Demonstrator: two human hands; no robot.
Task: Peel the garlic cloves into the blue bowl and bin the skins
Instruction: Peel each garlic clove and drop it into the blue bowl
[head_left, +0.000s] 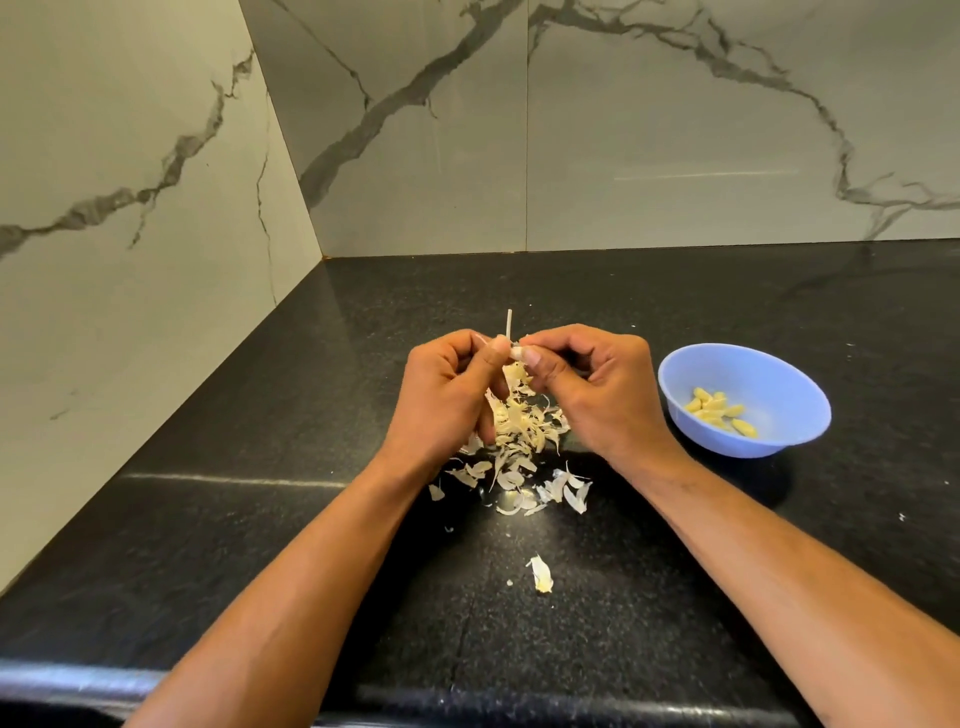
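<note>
Both hands were up over the black counter (208, 519), close together, near its middle. The left hand (447, 395) and the right hand (597, 389) both pinched one small garlic clove (516, 353) between thumbs and fingertips. The other fingers of each hand were curled in. A thin pale stalk (509, 325) stuck straight up from between the fingertips. How much skin was on the clove was too small to tell.

Right under the hands, a heap of garlic skins (519, 441) lay on the counter. The skins were dry and pale and spread toward the front edge. One loose bit of skin (540, 571) lay by itself, nearer the front edge, apart from the heap.

The blue bowl (779, 374) stood on the counter to the right of the hands, just beside the right wrist but not touching it. In the bowl lay a few peeled cloves (719, 410), yellow and smooth, bunched on its bottom.

Marble walls (623, 130) with dark veins stood at the back edge and the left edge of the counter and met at the back left corner.
</note>
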